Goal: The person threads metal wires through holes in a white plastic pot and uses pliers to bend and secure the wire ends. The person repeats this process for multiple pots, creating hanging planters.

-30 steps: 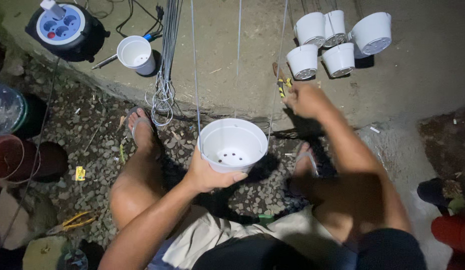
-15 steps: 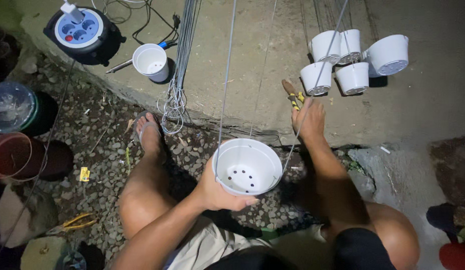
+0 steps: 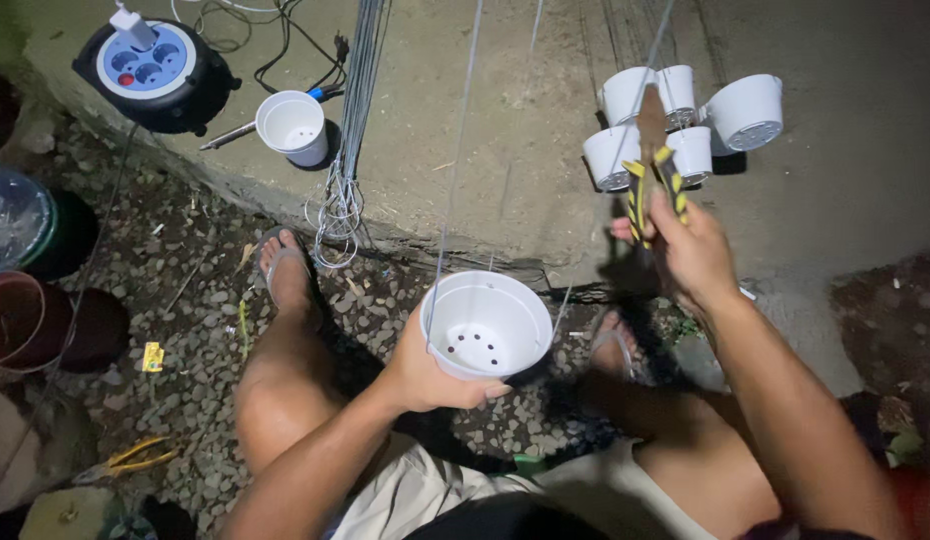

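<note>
L hand (image 3: 425, 370) gripped pot (image 3: 487, 324) by rim; R hand (image 3: 690, 250) clenched pliers (image 3: 653, 175). Pot prob. light, stiff plastic; rim's best hold.

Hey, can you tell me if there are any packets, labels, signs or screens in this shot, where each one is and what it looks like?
Small packet: on the gravel left of the person's left leg, flat, roughly square, yellow with dark markings.
Round label: on top of the black cable reel at upper left, a blue-grey disc around the sockets with a small red spot.
No signs or screens show.
</note>
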